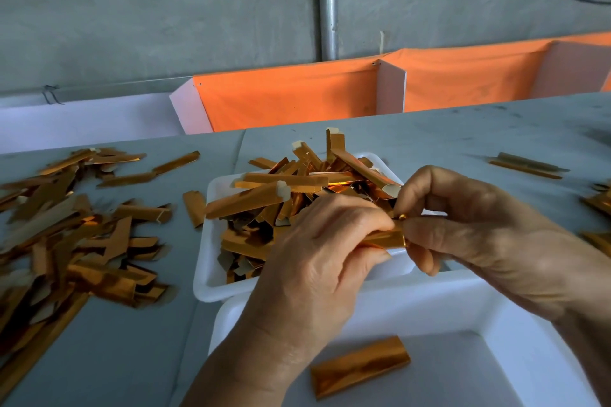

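Observation:
My left hand (pixel 317 251) and my right hand (pixel 469 228) meet over the white trays and together pinch one shiny gold-orange foil card strip (pixel 386 237). The left fingers curl round its left part; the right thumb and forefinger pinch its right end. Behind the hands a white tray (pixel 211 261) is heaped with several folded gold strips (pixel 284 188). In the nearer white tray (pixel 496 317) lies one folded gold piece (pixel 360 365). My hands hide the middle of the held strip.
A loose pile of gold strips (pixel 76 235) covers the grey table (pixel 463 132) at the left. A few more strips (pixel 529 166) lie at the right edge. Orange cloth bins with white dividers (pixel 297 96) stand behind the table, before a concrete wall with a metal pipe (pixel 327 0).

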`<state>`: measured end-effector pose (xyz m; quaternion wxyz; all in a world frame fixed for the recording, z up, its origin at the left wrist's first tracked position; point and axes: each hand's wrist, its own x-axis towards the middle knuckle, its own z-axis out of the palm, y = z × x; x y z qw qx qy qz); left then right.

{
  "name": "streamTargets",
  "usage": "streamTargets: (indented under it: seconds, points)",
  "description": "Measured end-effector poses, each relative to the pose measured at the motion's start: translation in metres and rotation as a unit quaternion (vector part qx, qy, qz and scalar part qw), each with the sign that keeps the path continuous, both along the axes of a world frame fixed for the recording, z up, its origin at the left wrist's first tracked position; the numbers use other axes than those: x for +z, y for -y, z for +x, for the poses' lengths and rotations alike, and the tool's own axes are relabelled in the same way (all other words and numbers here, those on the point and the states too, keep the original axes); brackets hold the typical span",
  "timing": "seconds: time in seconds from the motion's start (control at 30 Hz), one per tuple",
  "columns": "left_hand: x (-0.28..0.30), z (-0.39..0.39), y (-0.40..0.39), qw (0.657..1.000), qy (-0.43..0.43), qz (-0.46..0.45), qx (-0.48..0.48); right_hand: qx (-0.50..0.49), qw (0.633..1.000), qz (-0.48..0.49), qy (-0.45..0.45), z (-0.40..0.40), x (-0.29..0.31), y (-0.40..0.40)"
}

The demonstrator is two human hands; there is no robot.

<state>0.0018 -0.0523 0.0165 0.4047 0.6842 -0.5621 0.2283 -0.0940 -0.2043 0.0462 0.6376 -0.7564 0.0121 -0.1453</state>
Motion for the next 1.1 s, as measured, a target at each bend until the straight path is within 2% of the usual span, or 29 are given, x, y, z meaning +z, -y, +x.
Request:
streamTargets:
  seconds: [0.07,0.2,0.33,0.47,0.53,0.6,0.83,1.1]
  points:
    - [-0.001,-0.001,0.0,1.0,-0.019,-0.006,0.001,0.001,1.0,0.028,0.01,0.0,-0.001,-0.001]
    - [-0.002,-0.004,-0.001,0.992,-0.124,-0.008,-0.005,-0.011,1.0,0.013,0.007,0.0,0.0,-0.002]
    - [-0.002,-0.002,-0.001,0.994,-0.102,0.007,0.042,-0.038,0.999,0.006,0.026,0.0,-0.001,-0.002]
    - [-0.002,0.0,0.0,0.996,-0.05,-0.002,0.07,-0.071,0.995,-0.068,0.02,-0.001,0.001,-0.006]
    - [-0.002,0.001,0.001,0.995,-0.042,-0.005,0.088,-0.115,0.977,-0.178,0.034,-0.001,0.001,-0.008]
    - [-0.001,0.002,0.001,0.995,-0.038,-0.005,0.097,-0.162,0.944,-0.284,0.05,-0.002,0.003,-0.013]
    - [-0.002,0.001,0.002,0.992,-0.042,-0.001,0.118,-0.236,0.897,-0.359,0.107,0.0,0.001,-0.024]
    - [-0.005,0.002,0.003,0.993,-0.052,-0.004,0.108,-0.267,0.858,-0.431,0.084,0.002,0.001,-0.035]
